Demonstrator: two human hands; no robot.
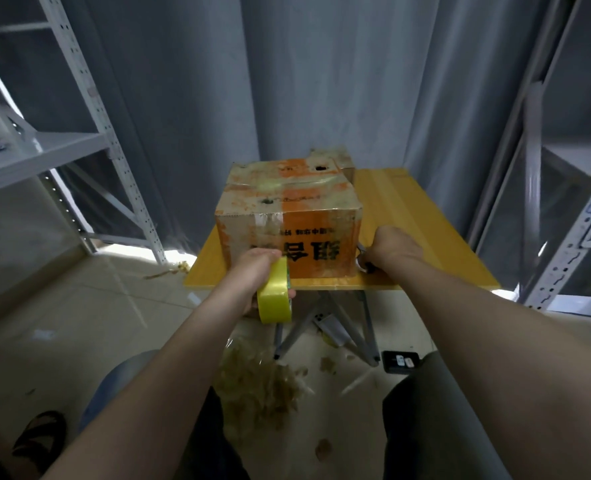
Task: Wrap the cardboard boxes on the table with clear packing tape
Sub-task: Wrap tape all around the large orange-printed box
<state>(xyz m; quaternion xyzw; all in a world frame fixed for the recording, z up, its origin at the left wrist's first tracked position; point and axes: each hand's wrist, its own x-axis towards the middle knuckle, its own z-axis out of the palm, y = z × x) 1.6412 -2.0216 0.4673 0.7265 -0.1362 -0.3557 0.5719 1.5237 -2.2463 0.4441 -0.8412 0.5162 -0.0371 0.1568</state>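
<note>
A worn orange and brown cardboard box [289,216] with black printed characters stands on the small yellow table [425,237]. My left hand [252,271] grips a yellowish tape roll [275,299] at the box's near face, by the table's front edge. My right hand [389,249] is at the box's near right corner, its fingers curled round a small metal tool [363,263], probably scissors; most of the tool is hidden. A second smaller box [332,157] peeks out behind the first.
Grey metal shelving [89,143] stands left and right, with a grey curtain behind the table. Crumpled used tape [259,379] lies on the floor between my knees. A black device [399,361] and other bits lie under the table's folding legs [325,327].
</note>
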